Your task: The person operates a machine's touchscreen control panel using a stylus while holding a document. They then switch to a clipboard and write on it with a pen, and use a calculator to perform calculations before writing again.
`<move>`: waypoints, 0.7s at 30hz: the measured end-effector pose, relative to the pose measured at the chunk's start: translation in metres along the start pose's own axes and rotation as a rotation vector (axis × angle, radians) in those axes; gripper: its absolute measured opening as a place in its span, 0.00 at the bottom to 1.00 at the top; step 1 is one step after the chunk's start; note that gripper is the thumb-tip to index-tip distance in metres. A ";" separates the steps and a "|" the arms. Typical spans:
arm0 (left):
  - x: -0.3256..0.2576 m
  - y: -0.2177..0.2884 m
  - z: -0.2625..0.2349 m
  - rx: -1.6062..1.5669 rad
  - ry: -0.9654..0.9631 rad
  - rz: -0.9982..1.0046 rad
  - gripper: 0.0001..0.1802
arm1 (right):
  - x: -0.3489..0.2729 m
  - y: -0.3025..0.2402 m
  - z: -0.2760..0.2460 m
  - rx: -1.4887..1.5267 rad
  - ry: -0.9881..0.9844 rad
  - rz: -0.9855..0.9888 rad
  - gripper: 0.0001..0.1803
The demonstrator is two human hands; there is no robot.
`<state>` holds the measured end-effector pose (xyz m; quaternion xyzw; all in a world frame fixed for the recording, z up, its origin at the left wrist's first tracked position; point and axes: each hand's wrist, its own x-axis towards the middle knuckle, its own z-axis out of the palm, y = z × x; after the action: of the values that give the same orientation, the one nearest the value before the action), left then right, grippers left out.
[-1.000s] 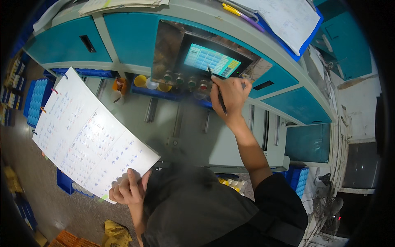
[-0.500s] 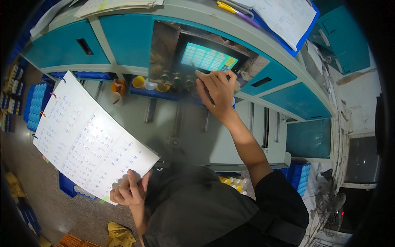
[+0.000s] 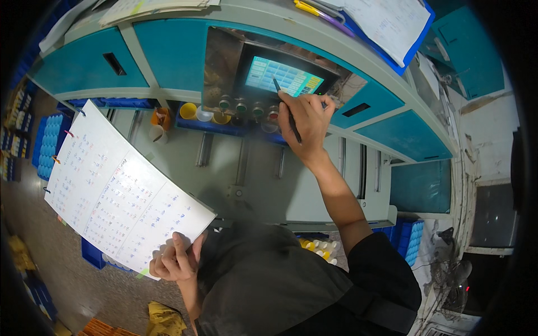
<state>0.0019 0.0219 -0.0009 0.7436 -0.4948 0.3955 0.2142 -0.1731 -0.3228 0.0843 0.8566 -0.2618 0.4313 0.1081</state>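
Note:
My left hand (image 3: 176,260) grips the lower corner of a ring-bound sheaf of handwritten sheets (image 3: 120,193), thumb and fingers closed on its edge. Colored rings run along the far left side of the sheets. My right hand (image 3: 307,120) is closed around a dark pen-like stylus (image 3: 292,124). Its tip is at the lit touch screen (image 3: 286,75), set in a shiny metal panel of a teal and grey machine. Whether the tip touches the glass I cannot tell. Several round push buttons (image 3: 257,110) sit below the screen, beside my right hand.
Yellow and white cups (image 3: 189,110) stand in a blue tray under the panel. An orange container (image 3: 161,119) is left of them. A blue clipboard with papers (image 3: 386,33) and pens lies on top of the machine. Blue crates (image 3: 409,241) stand at the right, a fan (image 3: 451,285) beyond.
My right hand has moved slightly right, and the stylus tip now shows over the middle of the screen. The screen's layout has changed. The sheets have shifted slightly.

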 end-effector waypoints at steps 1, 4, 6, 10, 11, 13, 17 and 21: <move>0.000 0.000 0.000 -0.001 0.001 0.003 0.34 | 0.001 0.000 0.000 -0.021 -0.018 0.010 0.13; 0.001 0.000 0.000 -0.004 0.005 0.008 0.34 | 0.001 0.002 -0.001 -0.036 -0.015 0.000 0.13; 0.002 0.000 0.000 -0.003 0.008 0.007 0.33 | -0.002 0.003 -0.001 -0.028 -0.037 0.008 0.13; 0.002 0.001 0.000 0.009 0.006 0.002 0.33 | -0.007 0.003 -0.004 -0.007 -0.054 0.007 0.13; 0.002 0.001 0.000 0.011 0.005 0.002 0.33 | -0.007 0.003 -0.004 -0.004 -0.057 0.013 0.14; 0.003 0.001 0.000 0.011 0.008 0.002 0.33 | -0.005 0.003 -0.005 -0.013 -0.051 0.014 0.14; 0.004 0.000 -0.001 0.004 0.011 0.005 0.33 | 0.005 0.003 -0.004 -0.055 -0.009 -0.007 0.14; 0.004 0.000 0.000 0.009 0.009 0.004 0.34 | 0.003 0.003 -0.005 -0.080 -0.048 0.008 0.14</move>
<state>0.0027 0.0198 0.0027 0.7415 -0.4937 0.4016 0.2124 -0.1763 -0.3242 0.0898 0.8606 -0.2845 0.4004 0.1343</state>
